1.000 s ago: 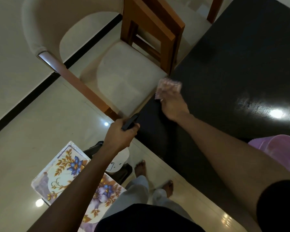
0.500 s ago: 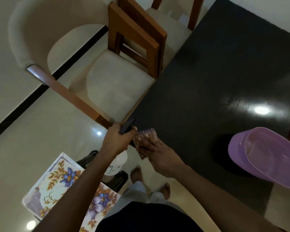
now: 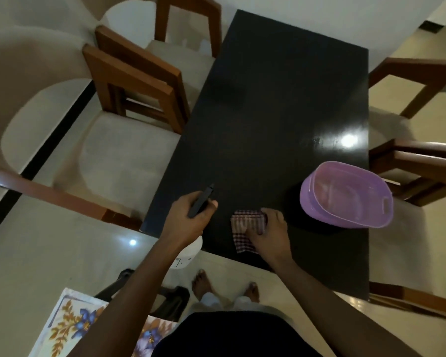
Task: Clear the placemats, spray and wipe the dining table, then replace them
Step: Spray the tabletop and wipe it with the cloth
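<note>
Nearest, at the lower left, the floral placemats [image 3: 70, 323] lie stacked off the table on a dark stand [image 3: 174, 304], partly hidden by the person's left forearm, with bare feet [image 3: 202, 284] on the tiled floor just beyond. The left hand [image 3: 191, 217] has its fingers curled tight round the black head of a white spray bottle [image 3: 188, 253], held over the near edge of the dark dining table [image 3: 281, 99]. Just beside it the right hand [image 3: 271, 235] presses a checked cloth [image 3: 246, 228] onto the tabletop, fingers laid flat and close together. Near the cloth, apart from it, stands a purple container [image 3: 345, 197] under a clear lid; its contents cannot be made out. Wooden chairs [image 3: 129, 150] with beige seats flank the table.
</note>
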`<move>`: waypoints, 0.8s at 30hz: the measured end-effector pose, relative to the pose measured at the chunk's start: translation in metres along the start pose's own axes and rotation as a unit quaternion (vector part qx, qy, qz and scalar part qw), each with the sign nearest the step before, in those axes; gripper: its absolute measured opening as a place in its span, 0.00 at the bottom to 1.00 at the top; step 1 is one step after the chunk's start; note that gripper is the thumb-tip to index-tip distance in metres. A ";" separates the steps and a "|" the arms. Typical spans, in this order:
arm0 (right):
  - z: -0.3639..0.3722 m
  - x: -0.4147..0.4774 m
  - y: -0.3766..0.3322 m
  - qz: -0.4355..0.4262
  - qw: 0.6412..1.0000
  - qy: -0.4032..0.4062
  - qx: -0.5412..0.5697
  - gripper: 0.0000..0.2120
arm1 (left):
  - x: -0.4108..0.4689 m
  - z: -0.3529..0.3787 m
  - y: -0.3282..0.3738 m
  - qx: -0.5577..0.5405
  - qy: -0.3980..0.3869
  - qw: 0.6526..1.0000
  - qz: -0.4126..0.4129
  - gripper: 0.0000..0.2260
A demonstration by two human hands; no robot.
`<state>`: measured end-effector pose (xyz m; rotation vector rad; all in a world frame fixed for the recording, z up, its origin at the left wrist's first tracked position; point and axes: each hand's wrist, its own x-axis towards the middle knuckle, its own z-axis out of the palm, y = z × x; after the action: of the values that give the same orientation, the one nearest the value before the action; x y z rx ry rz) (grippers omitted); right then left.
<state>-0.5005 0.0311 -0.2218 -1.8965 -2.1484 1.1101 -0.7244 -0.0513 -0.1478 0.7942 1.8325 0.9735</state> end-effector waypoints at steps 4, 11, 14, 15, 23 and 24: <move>0.009 0.010 -0.008 0.098 0.993 -0.029 0.060 0.35 | 0.003 0.017 0.017 -0.002 -0.016 0.999 0.028 0.09; -0.011 0.017 -0.001 0.152 0.964 -0.104 0.190 0.18 | 0.019 0.056 0.047 0.005 -0.029 0.995 0.094 0.06; -0.064 0.009 -0.002 0.165 0.923 -0.140 0.319 0.16 | 0.024 0.077 0.070 -0.001 -0.061 0.989 0.135 0.04; -0.087 0.005 -0.003 0.162 0.905 -0.155 0.361 0.17 | 0.025 0.082 0.077 -0.005 -0.069 0.987 0.143 0.05; -0.272 0.015 0.069 0.145 0.885 -0.057 0.438 0.23 | 0.032 0.171 0.160 -0.039 -0.093 0.961 0.256 0.09; -0.284 0.024 0.077 0.153 0.891 -0.042 0.426 0.23 | 0.034 0.182 0.169 -0.045 -0.092 0.959 0.263 0.09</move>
<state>-0.3022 0.1818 -0.0642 -1.7431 -1.0469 1.8086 -0.5516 0.1126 -0.0691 1.3067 1.4293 1.2551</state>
